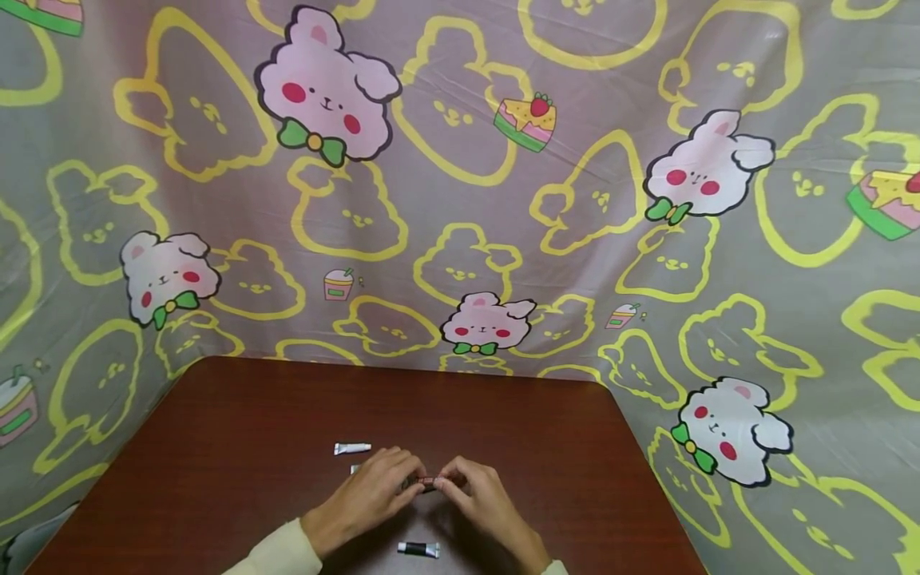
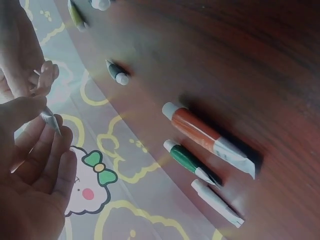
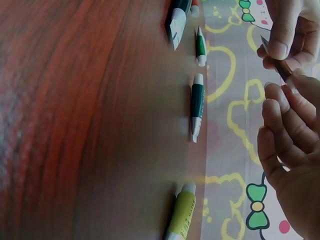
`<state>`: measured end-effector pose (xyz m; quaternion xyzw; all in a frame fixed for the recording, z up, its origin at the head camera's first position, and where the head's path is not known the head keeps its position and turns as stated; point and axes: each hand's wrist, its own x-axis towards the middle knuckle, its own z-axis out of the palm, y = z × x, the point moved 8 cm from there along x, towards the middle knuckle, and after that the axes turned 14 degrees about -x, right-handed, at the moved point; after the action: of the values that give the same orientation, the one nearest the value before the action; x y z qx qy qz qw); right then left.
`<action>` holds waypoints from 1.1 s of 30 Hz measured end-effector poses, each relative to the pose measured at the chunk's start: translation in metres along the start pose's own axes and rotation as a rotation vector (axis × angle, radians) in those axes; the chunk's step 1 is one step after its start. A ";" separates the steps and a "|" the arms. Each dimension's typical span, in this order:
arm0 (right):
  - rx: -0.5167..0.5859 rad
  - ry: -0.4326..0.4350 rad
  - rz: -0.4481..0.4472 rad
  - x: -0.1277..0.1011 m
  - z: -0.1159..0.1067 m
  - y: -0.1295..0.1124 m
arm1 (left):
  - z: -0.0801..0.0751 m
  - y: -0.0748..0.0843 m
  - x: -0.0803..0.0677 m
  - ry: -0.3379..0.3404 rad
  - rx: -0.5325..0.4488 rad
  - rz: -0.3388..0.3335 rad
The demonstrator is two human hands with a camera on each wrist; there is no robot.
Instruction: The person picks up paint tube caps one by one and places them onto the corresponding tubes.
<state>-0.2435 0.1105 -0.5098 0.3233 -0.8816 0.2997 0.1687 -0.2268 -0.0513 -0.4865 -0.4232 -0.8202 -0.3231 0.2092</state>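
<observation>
Both hands meet over the tabletop, with a small dark reddish paint tube [image 1: 428,481] between their fingertips. My left hand [image 1: 375,489] pinches one end; in the left wrist view the tube's flat silver end [image 2: 50,121] sticks out past the thumb. The other end is pinched by the thumb and fingers of my right hand [image 1: 485,499]. In the right wrist view the tube [image 3: 283,69] lies slanted from one hand to the other, its middle showing and its cap hidden by fingers.
A white tube [image 1: 352,449] lies beyond my left hand, and a black-labelled tube [image 1: 418,550] lies nearer me. An orange-red tube [image 2: 200,130], a green tube [image 2: 187,161] and a yellow-green tube [image 3: 183,212] also rest on the brown table [image 1: 237,415]. A patterned curtain [image 1: 460,200] hangs behind.
</observation>
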 end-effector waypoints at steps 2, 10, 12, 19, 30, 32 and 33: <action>-0.024 0.000 0.012 0.000 0.000 0.000 | 0.000 0.001 0.001 -0.004 -0.008 -0.002; -0.055 -0.001 0.017 -0.002 0.001 0.000 | 0.000 0.005 0.002 0.001 -0.010 0.023; -0.040 0.001 0.007 -0.002 0.001 0.000 | -0.001 0.005 0.002 0.011 0.001 0.038; -0.020 0.010 -0.020 0.001 -0.004 -0.001 | -0.001 0.003 0.005 0.009 0.011 0.053; -0.134 0.044 0.038 0.014 -0.014 0.003 | -0.004 -0.003 0.022 -0.028 0.000 -0.016; -0.125 0.049 0.044 0.015 -0.016 0.004 | -0.005 -0.004 0.023 -0.027 0.000 -0.007; -0.116 0.053 0.044 0.015 -0.017 0.005 | -0.006 -0.004 0.024 -0.027 -0.001 -0.005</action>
<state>-0.2560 0.1171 -0.4912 0.2857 -0.8995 0.2601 0.2039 -0.2433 -0.0440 -0.4693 -0.4257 -0.8237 -0.3184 0.1970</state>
